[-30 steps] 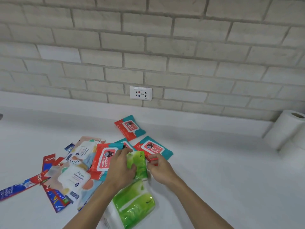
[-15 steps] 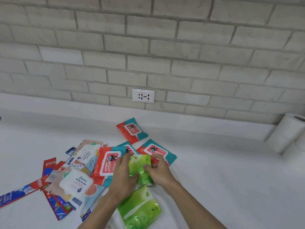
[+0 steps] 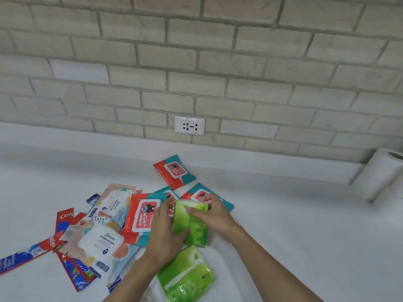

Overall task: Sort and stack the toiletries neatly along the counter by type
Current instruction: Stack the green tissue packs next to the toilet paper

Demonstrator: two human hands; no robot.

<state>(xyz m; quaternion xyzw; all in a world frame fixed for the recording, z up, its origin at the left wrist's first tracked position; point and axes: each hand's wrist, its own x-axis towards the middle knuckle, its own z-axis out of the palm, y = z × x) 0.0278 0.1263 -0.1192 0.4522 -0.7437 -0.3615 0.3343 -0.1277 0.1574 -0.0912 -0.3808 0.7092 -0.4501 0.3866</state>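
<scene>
A green tissue pack (image 3: 192,223) is held between both hands above the white counter (image 3: 305,225). My left hand (image 3: 164,234) grips its left side and my right hand (image 3: 212,214) grips its top right edge. A second green tissue pack (image 3: 185,275) lies just below, near the front edge. Three red-and-teal wipes packs lie close by: one (image 3: 173,171) near the wall, one (image 3: 141,216) left of my left hand, one (image 3: 224,203) partly under my right hand. Pastel wipes packs (image 3: 102,243) and red toothpaste boxes (image 3: 64,216) are piled at the left.
Paper towel rolls (image 3: 379,173) stand at the right against the brick wall. A wall socket (image 3: 189,125) sits above the counter's back ledge. Bare counter stretches to the right of my hands.
Both hands have kept hold of the green tissue pack, lifting and turning it slightly. The view has tilted so the pile sits lower and more to the right in frame.
</scene>
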